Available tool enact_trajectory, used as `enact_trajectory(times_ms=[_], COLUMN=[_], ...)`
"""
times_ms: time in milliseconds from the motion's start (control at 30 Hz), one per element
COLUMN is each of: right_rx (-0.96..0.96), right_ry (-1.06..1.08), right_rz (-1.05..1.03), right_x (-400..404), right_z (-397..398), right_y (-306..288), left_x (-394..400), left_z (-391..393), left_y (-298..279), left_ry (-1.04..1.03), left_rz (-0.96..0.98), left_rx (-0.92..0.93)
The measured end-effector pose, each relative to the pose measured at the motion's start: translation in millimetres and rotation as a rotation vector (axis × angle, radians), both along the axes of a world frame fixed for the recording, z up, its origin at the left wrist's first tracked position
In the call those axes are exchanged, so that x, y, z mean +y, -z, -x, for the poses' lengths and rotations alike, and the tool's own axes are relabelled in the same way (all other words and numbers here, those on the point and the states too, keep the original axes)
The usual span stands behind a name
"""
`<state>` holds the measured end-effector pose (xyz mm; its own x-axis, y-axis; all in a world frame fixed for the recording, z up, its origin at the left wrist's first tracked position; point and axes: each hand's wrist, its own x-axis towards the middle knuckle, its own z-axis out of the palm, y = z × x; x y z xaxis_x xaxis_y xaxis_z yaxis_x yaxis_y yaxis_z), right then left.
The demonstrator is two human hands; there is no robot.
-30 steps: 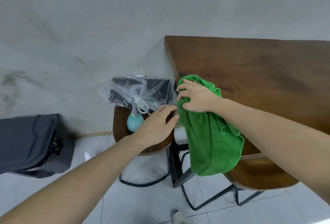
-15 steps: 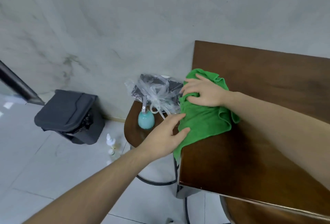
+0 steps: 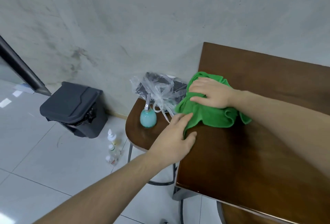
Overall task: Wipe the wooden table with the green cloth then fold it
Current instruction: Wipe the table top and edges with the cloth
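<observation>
Dark wooden table [image 3: 259, 152], bare but for a bunched green cloth [image 3: 212, 115] at its left edge. Left of the table, a round wooden stool [image 3: 141, 138] bearing a teal bottle [image 3: 148, 119] and a plastic-wrapped bundle [image 3: 160, 88].

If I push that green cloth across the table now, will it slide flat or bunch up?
Likely bunch up: the green cloth already lies in soft ruffles under the right hand, so it looks floppy. It probably glides easily, since the wooden table looks smooth and glossy. The corner at the left hand droops over the table edge, so it may drag or slip off.
</observation>
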<state>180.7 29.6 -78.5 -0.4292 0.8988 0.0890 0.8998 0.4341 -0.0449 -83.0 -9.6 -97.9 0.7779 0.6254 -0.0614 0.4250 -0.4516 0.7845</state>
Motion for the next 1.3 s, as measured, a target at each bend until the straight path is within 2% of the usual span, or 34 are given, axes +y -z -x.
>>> enact_trajectory(times_ms=[200, 300, 400, 533, 700, 767, 1033, 1100, 1200, 1300], right_rx=[-0.011, 0.033, 0.121, 0.127, 0.121, 0.084, 0.065, 0.075, 0.088, 0.07], right_ry=[0.337, 0.409, 0.28, 0.07, -0.085, -0.062, 0.332, 0.285, 0.026, -0.083], right_rz=[0.062, 0.097, 0.104, 0.099, 0.008, -0.018, 0.075, 0.057, 0.022, 0.076], right_x=[48, 58, 44, 19, 44, 64, 123, 125, 117, 119], right_z=[-56, -64, -59, -51, -66, -81, -130, -127, -114, -107], right_y=[1, 2, 1, 4, 8, 10, 0, 0, 2, 5], left_x=[5, 8, 10, 11, 24, 33, 57, 61, 67, 72], left_z=[-27, -41, -55, -69, -92, -104, -143, -150, -161, -169], left_y=[-8, -11, -14, -16, -17, -17, -13, -10, -7, -4], left_ry=[0.001, -0.004, -0.024, -0.025, -0.035, -0.017, -0.013, -0.017, -0.011, -0.024], left_rz=[-0.077, -0.134, -0.215, -0.245, -0.265, -0.284, -0.426, -0.46, -0.529, -0.581], left_rx=[0.064, 0.101, 0.123, 0.145, 0.171, 0.194, 0.222, 0.223, 0.233, 0.236])
